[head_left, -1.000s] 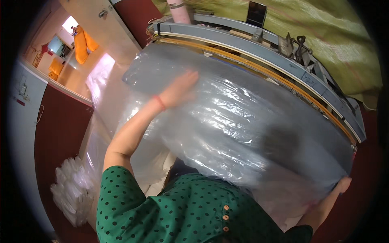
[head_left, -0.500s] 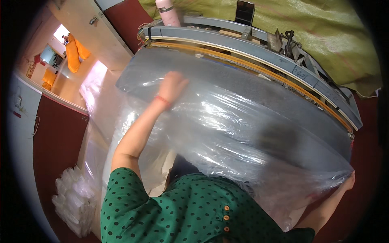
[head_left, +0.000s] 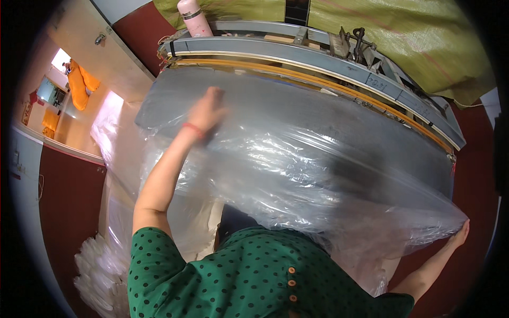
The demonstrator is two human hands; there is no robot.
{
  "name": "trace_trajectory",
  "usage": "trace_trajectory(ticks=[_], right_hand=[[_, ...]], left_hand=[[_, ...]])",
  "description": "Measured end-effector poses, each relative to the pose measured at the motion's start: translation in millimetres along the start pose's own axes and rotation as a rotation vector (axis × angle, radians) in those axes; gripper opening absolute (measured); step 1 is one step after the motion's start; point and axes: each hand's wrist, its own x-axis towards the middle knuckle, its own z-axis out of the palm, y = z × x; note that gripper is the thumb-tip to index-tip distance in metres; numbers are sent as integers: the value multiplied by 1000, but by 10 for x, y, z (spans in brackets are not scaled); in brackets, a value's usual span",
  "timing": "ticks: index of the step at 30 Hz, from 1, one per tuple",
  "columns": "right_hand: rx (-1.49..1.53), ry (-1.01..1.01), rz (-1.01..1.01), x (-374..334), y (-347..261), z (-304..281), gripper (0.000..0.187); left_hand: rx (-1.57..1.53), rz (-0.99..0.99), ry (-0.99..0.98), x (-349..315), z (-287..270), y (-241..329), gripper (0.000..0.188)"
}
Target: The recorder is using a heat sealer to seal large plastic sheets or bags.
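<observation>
A clear plastic sheet (head_left: 275, 159) lies wrinkled and shiny over a grey, flat work surface (head_left: 254, 87). My left hand (head_left: 208, 112), with a red band at the wrist, is over the left part of the surface, near the sheet's far portion. Its fingers look stretched out, though motion blurs them. Far out at the right, my right hand (head_left: 463, 234) is closed on the sheet's corner and holds it taut beyond the surface's right end. The sheet's near side hangs down in front of my body.
Along the far edge runs a grey metal frame (head_left: 254, 49) with an orange strip (head_left: 297, 75). A pink bottle (head_left: 195, 18) and metal clamp-like parts (head_left: 359, 45) sit there. Bundled clear plastic (head_left: 101, 275) lies at lower left, below an open door (head_left: 95, 50).
The view has shifted, so the bench appears farther left. My right hand has drawn the sheet's corner slightly farther right. My left hand remains over the surface's left part, blurred in both frames.
</observation>
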Motion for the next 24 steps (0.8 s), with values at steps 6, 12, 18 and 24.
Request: trace_trajectory(ticks=[6,12,18,24], right_hand=[[60,-88,33,71,-41,-246,35],[-7,-152,3,141,178,-248,32],[-632,-133,-120,379,252,631,31],[-657,55,-756,-105,687,2106,20]], left_hand=[[37,370,275,66,60,-191,53],[90,84,-276,207,-42,-237,19],[-429,99,361,389,-141,-163,6],[-817,-201,580,982,153,-733,14]])
